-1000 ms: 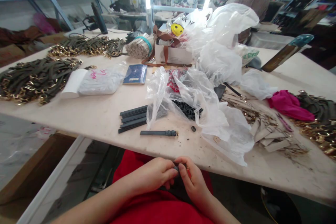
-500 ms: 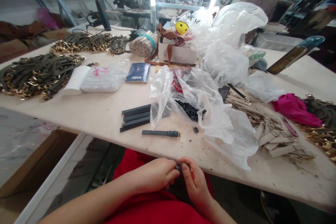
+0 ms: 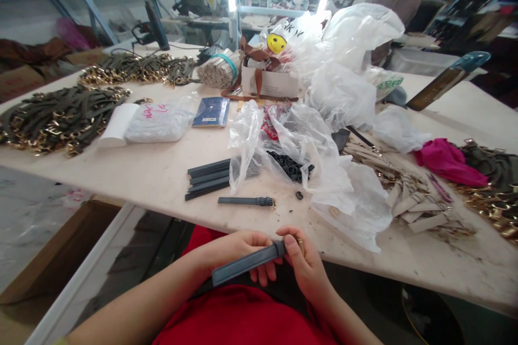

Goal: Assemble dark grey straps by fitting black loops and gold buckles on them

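Observation:
A dark grey leather strap [image 3: 246, 265] lies slanted in front of me, just off the table's near edge. My right hand [image 3: 304, 259] pinches its right end, where a bit of gold metal shows by the fingers. Behind the strap, my left hand [image 3: 249, 245] has its fingers curled loosely around and under it, close to a keeper loop [image 3: 279, 248]. The thumb's hold there is partly hidden. A similar strap with a gold buckle [image 3: 246, 201] rests on the table beyond my hands. Past it are stacked plain grey strips [image 3: 208, 177] and a heap of small black loops [image 3: 289, 166] in clear plastic.
A single black loop [image 3: 299, 195] sits near the plastic bag [image 3: 348, 205]. Piled buckled straps [image 3: 56, 118] cover the left, beside a wrapped packet [image 3: 159, 121] and a blue booklet [image 3: 211, 111]. Beige straps [image 3: 421, 205] and pink cloth [image 3: 449, 161] lie right. A person [image 3: 399, 2] is at the back.
The strap, mostly hidden in my closed hands before, now shows at length, pointing left and down. My left fingers have loosened and spread beneath it, and my right hand has risen slightly.

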`<state>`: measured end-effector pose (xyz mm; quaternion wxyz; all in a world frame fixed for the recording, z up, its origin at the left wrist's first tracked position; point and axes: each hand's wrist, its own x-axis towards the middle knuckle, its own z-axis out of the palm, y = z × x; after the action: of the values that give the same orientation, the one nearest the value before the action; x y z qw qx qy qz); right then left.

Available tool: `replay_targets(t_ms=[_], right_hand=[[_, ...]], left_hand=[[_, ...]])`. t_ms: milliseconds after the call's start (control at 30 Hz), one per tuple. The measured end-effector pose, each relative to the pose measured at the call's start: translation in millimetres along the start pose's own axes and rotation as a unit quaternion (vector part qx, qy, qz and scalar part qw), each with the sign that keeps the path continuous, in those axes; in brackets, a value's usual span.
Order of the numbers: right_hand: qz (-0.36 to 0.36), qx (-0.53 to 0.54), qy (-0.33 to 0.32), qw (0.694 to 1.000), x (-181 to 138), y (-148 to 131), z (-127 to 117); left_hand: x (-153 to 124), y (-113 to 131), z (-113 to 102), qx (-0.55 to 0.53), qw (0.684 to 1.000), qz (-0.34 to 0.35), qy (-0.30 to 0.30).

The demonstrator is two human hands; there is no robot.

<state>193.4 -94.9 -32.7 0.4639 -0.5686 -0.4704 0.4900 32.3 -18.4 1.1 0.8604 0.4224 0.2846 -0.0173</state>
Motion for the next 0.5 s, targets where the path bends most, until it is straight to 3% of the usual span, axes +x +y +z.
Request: replay_targets(t_ms=[167,233,300,400,500], right_hand=[[-0.047,-0.041,0.029,0.998,2.4,-2.0,5.1],[-0.051,-0.044,0.038,0.997,2.0,-2.2,7.0],[-0.050,-0.047,0.029,0.997,0.9,-2.7,7.4],[-0.039,-0.039,-0.005,0.998,-0.1,-3.8,5.0],[-0.024,-0.029,-0.026,0.999,1.4,-5.0,1.9]], left_hand=[[7.1,-7.7,15.8,0.160,0.971,0.075,0.163],[7.3,-10.9,17.3,0.217,0.952,0.089,0.196],[5.9,-12.1,14.7,0.212,0.955,0.081,0.190],[2.1,-8.9,5.6,0.117,0.986,0.034,0.112],[0.5,-5.1,-5.1,0.079,0.995,0.020,0.054]])
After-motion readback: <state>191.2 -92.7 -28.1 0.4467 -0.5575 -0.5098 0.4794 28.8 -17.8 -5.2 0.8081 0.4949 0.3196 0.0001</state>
